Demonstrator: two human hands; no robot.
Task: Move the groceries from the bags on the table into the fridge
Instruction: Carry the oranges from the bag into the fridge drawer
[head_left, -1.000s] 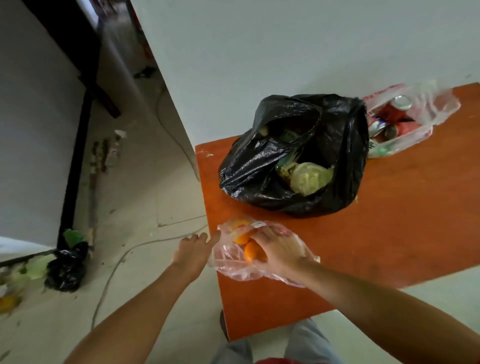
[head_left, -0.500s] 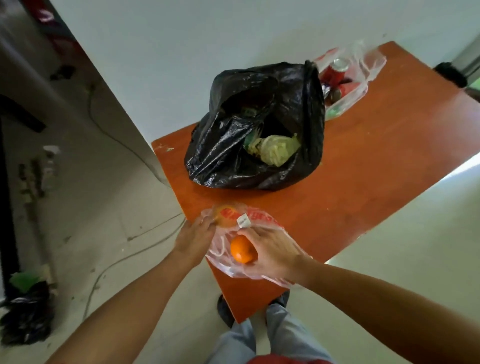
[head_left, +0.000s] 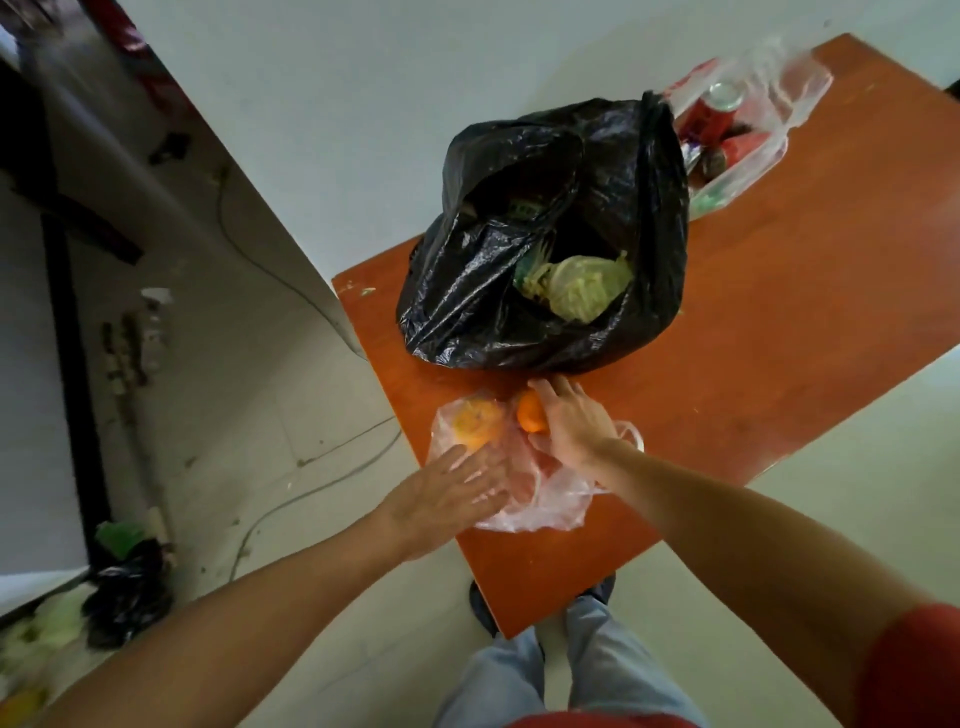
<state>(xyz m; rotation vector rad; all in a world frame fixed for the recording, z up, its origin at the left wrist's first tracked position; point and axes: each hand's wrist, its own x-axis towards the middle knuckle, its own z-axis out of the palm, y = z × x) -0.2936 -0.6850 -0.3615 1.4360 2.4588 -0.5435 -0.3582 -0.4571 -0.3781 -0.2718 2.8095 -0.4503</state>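
On the table (head_left: 779, 322), round orange (head_left: 530, 422) gripped by right hand (head_left: 574, 428); left hand (head_left: 447, 496) flat on bag (head_left: 548, 501).

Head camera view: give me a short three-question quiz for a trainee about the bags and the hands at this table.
1. True or false: the black bag is tied shut.
2. Fill in: while the left hand rests flat on the near clear bag, the right hand grips an ____.
3. How many bags lie on the table? A two, B three, C four.
Key: 1 false, it gapes open on a cabbage. 2 orange. 3 B.
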